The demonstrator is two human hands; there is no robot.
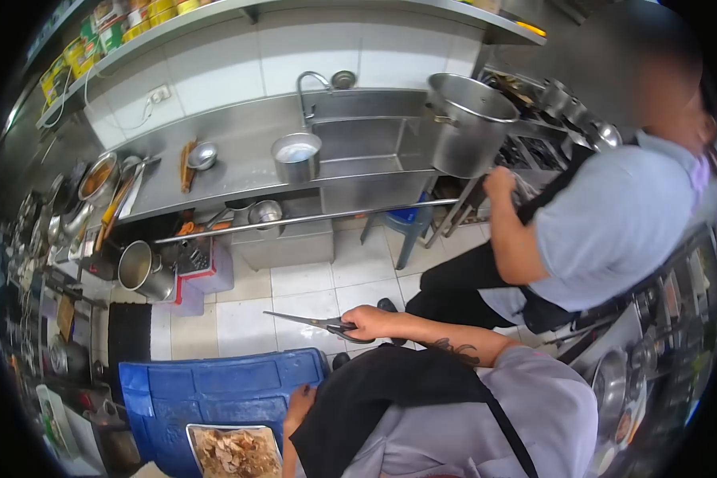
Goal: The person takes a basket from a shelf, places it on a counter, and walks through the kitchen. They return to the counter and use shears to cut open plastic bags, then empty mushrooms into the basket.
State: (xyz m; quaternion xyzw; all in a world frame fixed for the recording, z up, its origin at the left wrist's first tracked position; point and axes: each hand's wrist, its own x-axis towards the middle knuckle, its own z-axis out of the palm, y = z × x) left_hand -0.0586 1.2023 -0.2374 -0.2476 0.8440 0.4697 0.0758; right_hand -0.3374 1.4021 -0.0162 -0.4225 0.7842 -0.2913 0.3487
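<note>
My right hand (pixel 366 323) is closed around the dark handles of a pair of scissors (pixel 299 320), whose blades point left over the tiled floor. My left hand (pixel 299 404) is low beside the right edge of a blue plastic lid (pixel 215 384), its fingers partly hidden by my black apron (pixel 374 390). I cannot tell whether those fingers are curled or spread. Just left of that arm, a white-rimmed tray (pixel 190 434) stands on the blue lid. Pieces of what looks like cooked meat (pixel 231 454) fill it.
Close on the right stands another person (pixel 613 223) in a grey shirt and dark apron. Ahead runs a steel sink counter (pixel 239 135) with a pot of whitish liquid (pixel 296 157) and a tall stockpot (pixel 466 131). A blue stool (pixel 406 231) is below; pots crowd the left side.
</note>
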